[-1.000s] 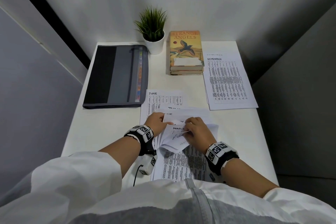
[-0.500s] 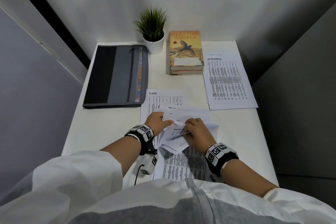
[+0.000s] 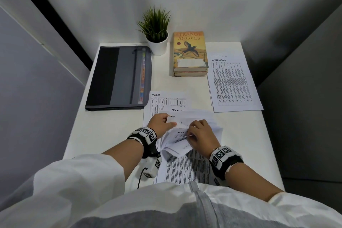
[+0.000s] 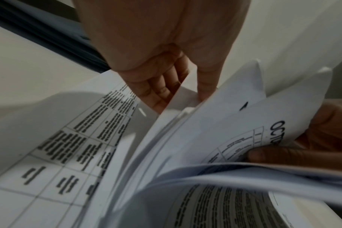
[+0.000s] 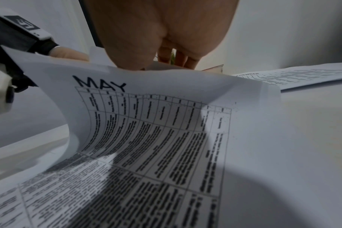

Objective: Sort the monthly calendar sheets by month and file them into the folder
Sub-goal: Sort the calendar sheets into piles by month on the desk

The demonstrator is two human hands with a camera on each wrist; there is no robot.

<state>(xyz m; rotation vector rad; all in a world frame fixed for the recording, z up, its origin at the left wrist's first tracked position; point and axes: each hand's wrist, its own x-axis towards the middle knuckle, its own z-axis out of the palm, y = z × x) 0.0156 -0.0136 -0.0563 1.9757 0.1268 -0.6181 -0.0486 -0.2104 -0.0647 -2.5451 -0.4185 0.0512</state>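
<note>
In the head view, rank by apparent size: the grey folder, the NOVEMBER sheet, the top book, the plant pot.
1. grey folder, largest.
2. NOVEMBER sheet, not far behind it.
3. top book.
4. plant pot, smallest.
The book and pot sit farther from the camera, so their real sizes may be understated.

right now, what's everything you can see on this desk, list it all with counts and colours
white desk: one, fills the alcove
dark grey zip folder with coloured tabs: one, closed, desk's rear left
green plant in white pot: one, rear centre
stacked books, orange-covered on top: at least two, right of the plant
white November calendar sheet pile: rear right, count unclear
white June calendar sheet: one, flat, centre
fanned white calendar sheets: several, front centre, March showing
left hand: pinches sheet edges
right hand: grips sheet corners
</note>
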